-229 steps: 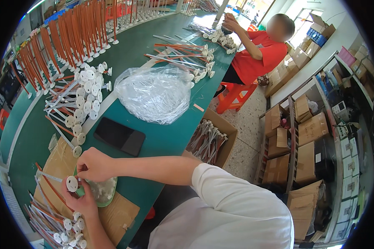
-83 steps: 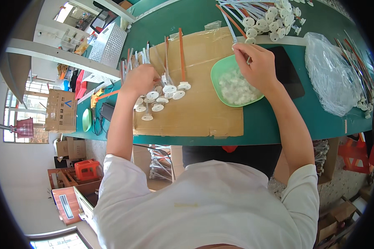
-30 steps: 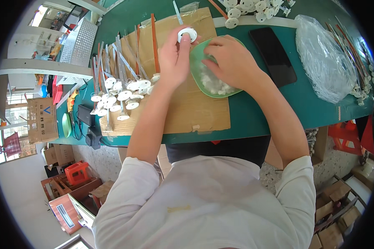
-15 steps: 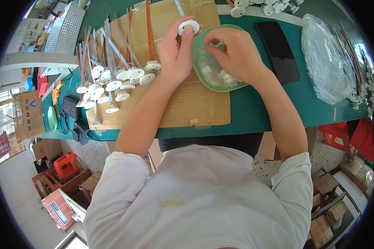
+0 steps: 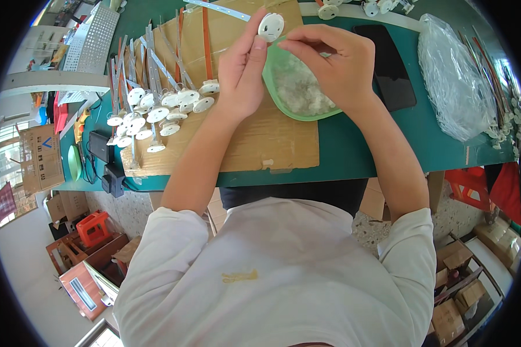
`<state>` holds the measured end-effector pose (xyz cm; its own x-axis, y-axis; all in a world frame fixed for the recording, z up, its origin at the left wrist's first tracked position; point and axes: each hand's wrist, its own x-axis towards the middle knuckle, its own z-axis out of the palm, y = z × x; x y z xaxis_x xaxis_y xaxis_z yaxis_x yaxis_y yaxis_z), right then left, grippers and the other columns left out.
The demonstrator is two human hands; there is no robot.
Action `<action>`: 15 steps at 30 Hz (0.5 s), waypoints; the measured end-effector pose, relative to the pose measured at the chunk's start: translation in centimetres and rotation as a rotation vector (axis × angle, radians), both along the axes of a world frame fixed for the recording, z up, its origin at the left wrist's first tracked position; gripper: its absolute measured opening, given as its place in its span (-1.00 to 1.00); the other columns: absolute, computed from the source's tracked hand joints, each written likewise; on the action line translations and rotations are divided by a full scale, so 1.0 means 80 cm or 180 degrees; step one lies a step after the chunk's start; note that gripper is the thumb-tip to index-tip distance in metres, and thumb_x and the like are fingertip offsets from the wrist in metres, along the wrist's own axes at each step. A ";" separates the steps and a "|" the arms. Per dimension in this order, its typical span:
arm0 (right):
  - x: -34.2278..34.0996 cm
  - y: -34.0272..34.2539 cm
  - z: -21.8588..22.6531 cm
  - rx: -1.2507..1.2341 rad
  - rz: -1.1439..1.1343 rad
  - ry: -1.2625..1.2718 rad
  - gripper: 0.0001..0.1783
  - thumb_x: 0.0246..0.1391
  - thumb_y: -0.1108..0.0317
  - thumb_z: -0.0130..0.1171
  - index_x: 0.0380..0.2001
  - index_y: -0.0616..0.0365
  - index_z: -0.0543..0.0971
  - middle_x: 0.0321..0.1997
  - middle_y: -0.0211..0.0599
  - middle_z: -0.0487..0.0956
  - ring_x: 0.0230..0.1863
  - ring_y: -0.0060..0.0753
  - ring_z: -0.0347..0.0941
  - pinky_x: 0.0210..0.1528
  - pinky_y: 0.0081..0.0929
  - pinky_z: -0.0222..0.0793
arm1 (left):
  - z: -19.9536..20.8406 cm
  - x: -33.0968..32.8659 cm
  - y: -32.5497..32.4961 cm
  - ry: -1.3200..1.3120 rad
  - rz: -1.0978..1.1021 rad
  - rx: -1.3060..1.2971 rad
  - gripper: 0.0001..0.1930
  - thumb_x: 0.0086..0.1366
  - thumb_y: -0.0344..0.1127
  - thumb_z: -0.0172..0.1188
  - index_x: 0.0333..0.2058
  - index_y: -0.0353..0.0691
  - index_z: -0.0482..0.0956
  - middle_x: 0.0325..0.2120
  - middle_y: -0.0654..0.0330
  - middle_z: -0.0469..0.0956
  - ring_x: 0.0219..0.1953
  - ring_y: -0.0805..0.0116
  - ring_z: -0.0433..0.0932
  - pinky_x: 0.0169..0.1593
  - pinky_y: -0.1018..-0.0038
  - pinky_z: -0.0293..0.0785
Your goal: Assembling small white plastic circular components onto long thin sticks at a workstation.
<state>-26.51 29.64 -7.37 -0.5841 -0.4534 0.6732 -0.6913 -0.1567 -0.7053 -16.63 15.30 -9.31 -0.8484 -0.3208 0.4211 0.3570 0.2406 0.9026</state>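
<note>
My left hand (image 5: 241, 75) is closed on a round white disc (image 5: 271, 27), pinched at its edge between thumb and fingers. The disc is tilted so its flat face with small holes shows, and a silver strip (image 5: 228, 10) runs from behind the hand to the upper left. Just right of the disc, my right hand (image 5: 336, 63) has thumb and forefinger pressed together; anything between them is too small to make out. Below it stands a light green bowl (image 5: 272, 92) with a heap of small whitish, clear-looking pieces (image 5: 301, 87), partly hidden by that hand.
Several strips with white discs (image 5: 156, 115) lie bunched on a cardboard sheet (image 5: 226, 156) at the left. Right of the bowl are a black phone (image 5: 396, 75) and a clear plastic bag (image 5: 454, 81). More strips (image 5: 495, 87) lie beyond; black adapters (image 5: 113, 179) sit at the left edge.
My right hand has risen from over the bowl toward the disc, fingertips pinched. My left hand has turned the disc's face to the right; its strip has swung to the left.
</note>
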 end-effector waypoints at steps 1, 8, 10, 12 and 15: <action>-0.001 0.002 0.002 0.0046 -0.0106 0.0312 -0.85 -0.06 0.41 0.41 -0.35 0.13 0.72 -0.43 -0.28 0.68 -0.52 -0.40 0.57 -0.49 -0.60 0.44 | 0.003 0.000 0.002 0.0042 -0.0101 0.0020 -0.54 0.55 -0.31 -0.18 0.33 -0.36 0.21 0.17 -0.01 0.44 0.22 0.24 0.42 0.33 0.28 0.32; -0.005 0.000 0.001 -0.0366 -0.0479 0.1227 -0.86 -0.10 0.39 0.44 -0.39 0.07 0.73 -0.46 -0.34 0.66 -0.54 -0.43 0.54 -0.55 -0.61 0.39 | 0.015 0.006 0.006 0.0193 -0.0459 0.0441 -0.58 0.51 -0.43 -0.10 0.28 -0.43 0.29 0.15 0.02 0.47 0.18 0.26 0.46 0.28 0.25 0.39; -0.006 -0.001 0.002 -0.0408 -0.0422 0.1214 -0.85 -0.10 0.39 0.44 -0.38 0.05 0.74 -0.47 -0.36 0.66 -0.55 -0.43 0.54 -0.55 -0.61 0.40 | 0.016 0.008 0.004 0.0185 -0.0476 0.0497 -0.58 0.51 -0.43 -0.09 0.28 -0.44 0.28 0.14 0.02 0.47 0.18 0.25 0.47 0.28 0.25 0.40; -0.003 0.000 0.004 -0.0365 -0.0375 0.1141 -0.85 -0.10 0.39 0.44 -0.37 0.05 0.74 -0.46 -0.35 0.66 -0.54 -0.42 0.54 -0.54 -0.60 0.41 | 0.018 0.009 0.002 0.0182 -0.0490 0.0549 -0.57 0.50 -0.43 -0.08 0.28 -0.45 0.28 0.13 0.02 0.48 0.17 0.25 0.47 0.27 0.25 0.40; -0.001 -0.002 -0.001 -0.0290 -0.0299 0.1114 -0.83 -0.10 0.40 0.43 -0.35 0.06 0.74 -0.43 -0.34 0.67 -0.49 -0.39 0.56 -0.50 -0.58 0.44 | 0.015 0.011 0.001 0.0064 -0.0452 0.0648 -0.58 0.51 -0.42 -0.08 0.27 -0.45 0.29 0.13 0.00 0.48 0.17 0.24 0.48 0.27 0.28 0.41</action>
